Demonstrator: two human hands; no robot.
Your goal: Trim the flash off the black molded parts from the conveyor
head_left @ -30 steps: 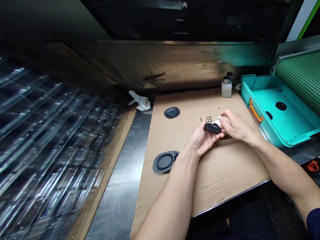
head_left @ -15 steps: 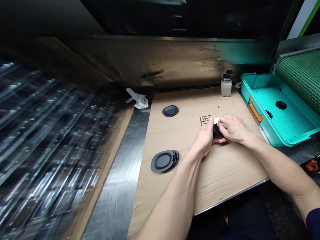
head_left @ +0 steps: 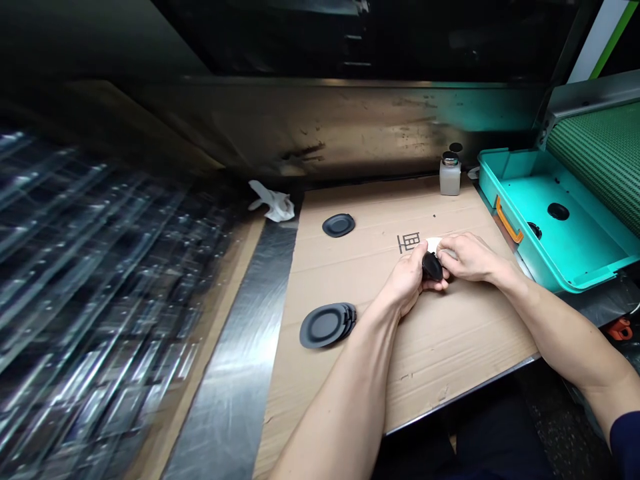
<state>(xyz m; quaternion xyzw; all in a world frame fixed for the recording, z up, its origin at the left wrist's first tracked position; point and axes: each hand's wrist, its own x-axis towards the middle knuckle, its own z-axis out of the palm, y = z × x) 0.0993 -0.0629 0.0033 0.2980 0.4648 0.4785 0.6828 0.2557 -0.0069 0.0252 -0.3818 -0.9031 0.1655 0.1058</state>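
My left hand (head_left: 409, 277) is closed around a small black round plastic part (head_left: 432, 266), which it holds tilted above the cardboard. Close against it, my right hand (head_left: 465, 257) has its fingers pinched together at the part's right edge. A white cloth (head_left: 433, 244) shows at these fingertips, mostly hidden by the hand. To the left of my forearm lies a short overlapping row of dark oval plastic pieces (head_left: 323, 325). One more dark oval piece (head_left: 339, 225) rests farther back on the cardboard.
A cardboard sheet (head_left: 350, 267) covers the work surface. At its back right stands a translucent bottle (head_left: 450, 177) with a metal top. A turquoise tray (head_left: 590, 233) holding black round parts sits at right, beside a green belt (head_left: 603, 150). Stacked clear trays (head_left: 100, 300) fill the left.
The black part has turned in my left hand, so its round face shows more. My right fingers have shifted slightly along its edge, and more of the white cloth is visible.
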